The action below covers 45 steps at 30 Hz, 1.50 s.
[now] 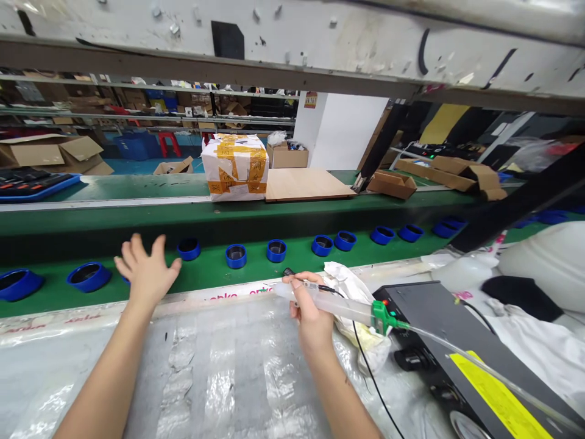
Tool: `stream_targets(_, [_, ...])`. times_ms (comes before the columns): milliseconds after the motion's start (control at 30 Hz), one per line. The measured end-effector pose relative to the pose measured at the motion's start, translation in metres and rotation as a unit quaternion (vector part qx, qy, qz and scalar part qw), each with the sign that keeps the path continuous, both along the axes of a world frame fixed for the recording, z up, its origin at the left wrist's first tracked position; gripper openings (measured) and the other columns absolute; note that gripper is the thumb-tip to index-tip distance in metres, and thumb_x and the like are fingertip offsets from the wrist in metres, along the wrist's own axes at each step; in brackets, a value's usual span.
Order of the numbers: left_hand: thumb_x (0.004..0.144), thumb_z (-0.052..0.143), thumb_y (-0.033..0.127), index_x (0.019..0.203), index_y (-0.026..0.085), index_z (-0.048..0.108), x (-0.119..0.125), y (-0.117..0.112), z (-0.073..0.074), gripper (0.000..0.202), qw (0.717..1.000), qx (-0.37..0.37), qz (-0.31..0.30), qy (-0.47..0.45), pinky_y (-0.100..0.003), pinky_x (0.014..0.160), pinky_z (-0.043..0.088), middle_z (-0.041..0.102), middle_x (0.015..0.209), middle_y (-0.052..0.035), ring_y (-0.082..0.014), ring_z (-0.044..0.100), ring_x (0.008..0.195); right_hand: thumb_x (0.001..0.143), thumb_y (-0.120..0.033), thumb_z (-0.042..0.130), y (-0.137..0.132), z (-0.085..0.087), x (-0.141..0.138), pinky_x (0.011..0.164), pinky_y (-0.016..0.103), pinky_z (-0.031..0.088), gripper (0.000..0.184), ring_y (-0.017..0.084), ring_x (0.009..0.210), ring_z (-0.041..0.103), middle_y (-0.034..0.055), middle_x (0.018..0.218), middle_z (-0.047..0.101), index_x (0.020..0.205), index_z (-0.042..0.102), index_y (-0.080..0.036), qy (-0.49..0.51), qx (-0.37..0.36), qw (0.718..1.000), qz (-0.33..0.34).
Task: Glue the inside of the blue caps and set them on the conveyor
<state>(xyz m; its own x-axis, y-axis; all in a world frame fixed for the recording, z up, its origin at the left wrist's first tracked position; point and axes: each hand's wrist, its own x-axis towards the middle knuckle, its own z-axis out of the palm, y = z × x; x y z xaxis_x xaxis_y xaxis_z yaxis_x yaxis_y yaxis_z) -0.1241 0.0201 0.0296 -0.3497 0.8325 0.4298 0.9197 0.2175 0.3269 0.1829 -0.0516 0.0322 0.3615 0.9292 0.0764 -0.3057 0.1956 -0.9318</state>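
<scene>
The person's forearms reach out over a desk spread with a crinkled clear plastic sheet. The right hand is closed round the barrel of a large plastic syringe, its tip aimed left toward a row of blue cups on a green conveyor belt. A green fitting joins the back of the syringe to a clear tube, which runs to the lower right across a dark metal box bearing a yellow label. That tube seems to tether the syringe, which may be why it is held so close beside the box. The left hand is open with its fingers spread, raised near the cups and apparently holding nothing. The palm partly hides one cup, so any contact with it is hard to judge. A crumpled white bag lies under the syringe, partly behind the right hand. What the syringe contains cannot be made out. Farther off, a taped parcel and a wooden board sit on another belt, below a white beam cut off by the top of the view.
</scene>
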Motion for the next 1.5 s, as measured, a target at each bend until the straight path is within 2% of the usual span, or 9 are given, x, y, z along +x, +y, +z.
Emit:
stream_targets(167, [0.094, 0.061, 0.03, 0.102, 0.023, 0.073, 0.006, 0.022, -0.018, 0.016, 0.989, -0.004, -0.106, 0.098, -0.071, 0.12, 0.018, 0.043, 0.15, -0.0191, -0.048, 0.025, 0.15, 0.079, -0.044, 0.079, 0.001, 0.001, 0.001, 0.04, 0.023, 0.033, 0.032, 0.007, 0.04, 0.047, 0.002, 0.089, 0.077, 0.094, 0.06, -0.022, 0.003, -0.008, 1.0, -0.002])
stream_targets(300, [0.092, 0.059, 0.031, 0.083, 0.02, 0.067, 0.007, 0.02, -0.022, 0.016, 0.98, -0.017, -0.197, -0.019, -0.056, 0.115, 0.038, 0.05, 0.134, -0.0153, -0.038, 0.047, 0.136, 0.08, -0.045, 0.078, -0.001, 0.001, 0.0, 0.04, 0.023, 0.032, 0.033, 0.007, 0.041, 0.046, 0.0026, 0.089, 0.077, 0.094, 0.06, -0.021, -0.005, -0.016, 1.0, 0.002])
stream_targets(433, [0.088, 0.063, 0.038, 0.072, 0.019, 0.058, 0.024, -0.002, -0.016, 0.025, 0.936, -0.017, -0.311, -0.161, -0.043, 0.104, 0.051, 0.049, 0.136, -0.0118, -0.0307, 0.059, 0.124, 0.08, -0.043, 0.078, -0.003, 0.002, -0.003, 0.04, 0.023, 0.033, 0.031, 0.007, 0.041, 0.047, 0.0024, 0.089, 0.077, 0.094, 0.06, -0.022, -0.004, -0.013, 1.0, 0.012])
stream_targets(567, [0.078, 0.075, 0.035, 0.093, 0.022, 0.068, 0.06, -0.027, -0.016, 0.021, 0.903, -0.003, -0.364, -0.227, -0.044, 0.109, 0.049, 0.049, 0.14, -0.0105, -0.0305, 0.061, 0.125, 0.083, -0.041, 0.076, -0.005, 0.003, -0.005, 0.041, 0.023, 0.034, 0.028, 0.007, 0.041, 0.047, 0.0023, 0.089, 0.077, 0.094, 0.059, -0.022, -0.01, 0.016, 1.0, 0.015])
stream_targets(700, [0.073, 0.079, 0.03, 0.124, 0.026, 0.056, 0.092, -0.038, -0.016, 0.056, 0.853, -0.109, -0.41, -0.302, -0.044, 0.107, 0.049, 0.066, 0.126, -0.0077, -0.029, 0.065, 0.119, 0.087, -0.038, 0.072, -0.008, 0.004, -0.004, 0.041, 0.023, 0.036, 0.021, 0.006, 0.04, 0.046, 0.0023, 0.092, 0.076, 0.094, 0.059, -0.023, -0.031, 0.052, 0.998, 0.012])
stream_targets(800, [0.071, 0.082, 0.029, 0.137, 0.027, 0.045, 0.1, -0.037, -0.014, 0.076, 0.828, -0.146, -0.409, -0.354, -0.043, 0.105, 0.049, 0.07, 0.127, -0.0069, -0.027, 0.068, 0.113, 0.089, -0.036, 0.069, -0.008, 0.003, -0.005, 0.042, 0.024, 0.039, 0.016, 0.007, 0.041, 0.048, 0.003, 0.092, 0.077, 0.094, 0.06, -0.023, -0.084, 0.065, 0.994, 0.027])
stream_targets(933, [0.069, 0.081, 0.026, 0.133, 0.027, 0.049, 0.102, -0.038, -0.016, 0.072, 0.838, -0.133, -0.415, -0.329, -0.041, 0.101, 0.05, 0.071, 0.125, -0.005, -0.0263, 0.069, 0.111, 0.089, -0.029, 0.068, -0.008, 0.0, -0.009, 0.064, 0.031, 0.056, 0.007, 0.017, 0.067, 0.069, 0.0037, 0.09, 0.077, 0.091, 0.064, -0.024, -0.185, 0.101, 0.977, 0.037])
stream_targets(1033, [0.071, 0.077, 0.023, 0.132, 0.027, 0.053, 0.105, -0.04, -0.02, 0.066, 0.848, -0.111, -0.428, -0.293, -0.04, 0.103, 0.05, 0.07, 0.126, -0.0041, -0.0265, 0.067, 0.115, 0.088, -0.022, 0.068, -0.011, 0.0, -0.01, 0.085, 0.036, 0.058, 0.004, 0.021, 0.089, 0.074, 0.003, 0.091, 0.078, 0.091, 0.067, -0.024, -0.251, 0.124, 0.959, 0.039])
stream_targets(1500, [0.073, 0.073, 0.019, 0.119, 0.024, 0.062, 0.111, -0.043, -0.021, 0.047, 0.857, -0.078, -0.448, -0.241, -0.037, 0.098, 0.053, 0.068, 0.118, -0.0051, -0.0253, 0.066, 0.11, 0.088, -0.02, 0.068, -0.01, -0.002, -0.006, 0.084, 0.034, 0.059, 0.005, 0.021, 0.088, 0.076, 0.0017, 0.09, 0.078, 0.089, 0.069, -0.025, -0.285, 0.147, 0.947, 0.033])
